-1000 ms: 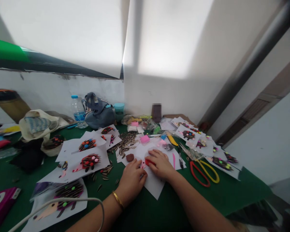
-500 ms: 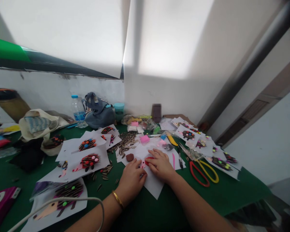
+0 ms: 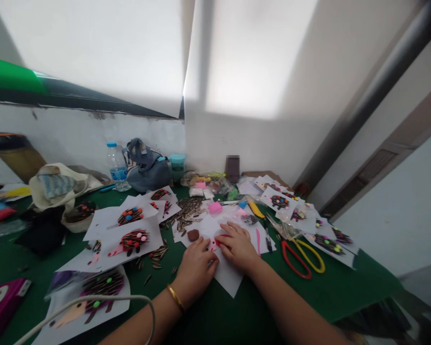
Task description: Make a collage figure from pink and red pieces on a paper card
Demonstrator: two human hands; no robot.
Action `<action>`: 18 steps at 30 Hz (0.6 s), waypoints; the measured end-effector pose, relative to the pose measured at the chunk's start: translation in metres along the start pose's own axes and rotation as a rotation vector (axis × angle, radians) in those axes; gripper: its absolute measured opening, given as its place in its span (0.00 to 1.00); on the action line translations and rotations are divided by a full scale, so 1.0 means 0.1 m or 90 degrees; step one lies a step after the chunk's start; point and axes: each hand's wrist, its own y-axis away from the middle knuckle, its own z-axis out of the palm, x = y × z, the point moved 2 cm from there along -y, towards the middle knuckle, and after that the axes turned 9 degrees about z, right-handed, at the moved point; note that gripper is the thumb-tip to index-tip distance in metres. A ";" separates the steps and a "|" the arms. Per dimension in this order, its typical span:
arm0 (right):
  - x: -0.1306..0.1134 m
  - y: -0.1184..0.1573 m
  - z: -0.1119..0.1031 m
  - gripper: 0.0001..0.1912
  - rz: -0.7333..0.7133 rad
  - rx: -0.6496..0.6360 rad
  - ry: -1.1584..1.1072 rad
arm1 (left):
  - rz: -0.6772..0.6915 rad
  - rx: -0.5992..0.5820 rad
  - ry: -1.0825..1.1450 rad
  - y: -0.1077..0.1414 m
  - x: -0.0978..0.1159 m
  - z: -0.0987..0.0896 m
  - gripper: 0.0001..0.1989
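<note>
A white sheet of paper point(image 3: 231, 282) lies under both hands on the green tabletop. It carries a small pink clay piece point(image 3: 212, 245) with dark dots and a red clay shape point(image 3: 221, 238). My left hand point(image 3: 197, 263), with a gold bracelet at the wrist, rests on the sheet left of the pink piece, fingers loosely bent and apart. Spread flat, my right hand point(image 3: 239, 247) has its fingers over the red shape and partly hides it. Just beyond my left fingertips sits a brown clay lump point(image 3: 193, 235).
Sunflower seeds point(image 3: 190, 213) lie loose behind the hands. Large scissors point(image 3: 294, 244) with red and yellow handles sit to the right. Finished hedgehog pictures point(image 3: 132, 239) flank both sides. A pale cable point(image 3: 93, 297) crosses the front left; a water bottle point(image 3: 118, 167) stands behind.
My right fingers have shifted very slightly over the red shape, and a little less of it shows. The left hand stays in place.
</note>
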 end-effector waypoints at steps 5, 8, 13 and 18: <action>0.03 -0.02 0.00 0.18 0.012 -0.008 -0.019 | -0.002 0.005 0.006 0.00 -0.01 0.01 0.09; 0.11 -0.04 -0.02 0.24 0.058 0.027 -0.063 | 0.000 -0.003 0.007 0.01 -0.01 0.01 0.09; 0.22 -0.04 -0.06 0.30 0.107 0.038 -0.133 | -0.011 -0.020 0.017 0.03 0.00 -0.02 0.08; 0.21 -0.01 -0.05 0.27 0.074 0.023 -0.127 | -0.033 -0.023 -0.014 0.06 0.02 -0.06 0.07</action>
